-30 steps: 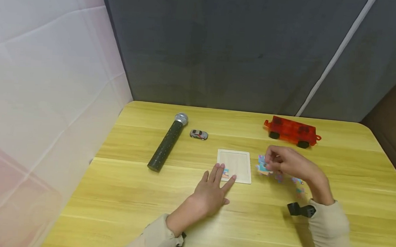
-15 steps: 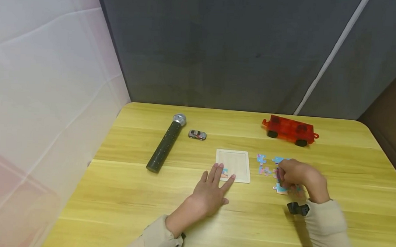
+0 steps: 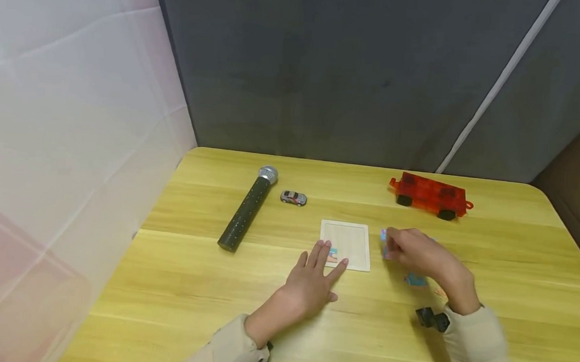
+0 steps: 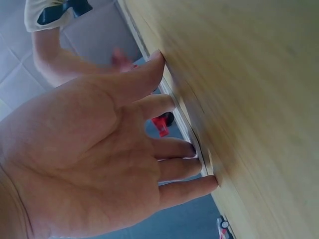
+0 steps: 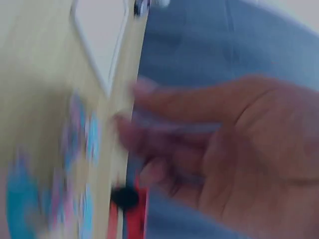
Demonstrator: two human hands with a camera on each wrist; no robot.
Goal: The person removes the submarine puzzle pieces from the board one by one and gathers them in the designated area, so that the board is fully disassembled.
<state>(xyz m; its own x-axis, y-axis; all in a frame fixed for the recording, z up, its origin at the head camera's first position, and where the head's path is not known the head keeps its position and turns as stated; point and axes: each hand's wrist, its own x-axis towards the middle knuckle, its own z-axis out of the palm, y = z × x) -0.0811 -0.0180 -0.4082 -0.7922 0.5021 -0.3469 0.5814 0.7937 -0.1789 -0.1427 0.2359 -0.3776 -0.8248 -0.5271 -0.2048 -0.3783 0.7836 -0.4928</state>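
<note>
My left hand (image 3: pixel 307 287) rests with spread, straight fingers on the near left part of a pale square puzzle tray (image 3: pixel 348 235). A blue-and-orange jigsaw piece (image 3: pixel 332 254) lies in the tray's near left corner, beside the fingertips. My right hand (image 3: pixel 425 257) hovers right of the tray, over loose jigsaw pieces (image 3: pixel 415 280) that it partly hides. In the blurred right wrist view, a gap shows between thumb and bent forefinger of the right hand (image 5: pixel 199 144), and nothing is seen held. Several pink and blue jigsaw pieces (image 5: pixel 22 199) lie below it there.
A red see-through toy wagon (image 3: pixel 430 195) stands behind the right hand. Left of the tray lie a small silver toy car (image 3: pixel 293 198) and a dark toy microphone (image 3: pixel 245 214). A dark panel (image 3: pixel 294 73) rises behind the wooden table (image 3: pixel 192 295).
Half a second ago my right hand was over the right-hand jigsaw pieces; it has now moved left, nearer the tray. My left hand stays on the tray. The head view has shifted slightly.
</note>
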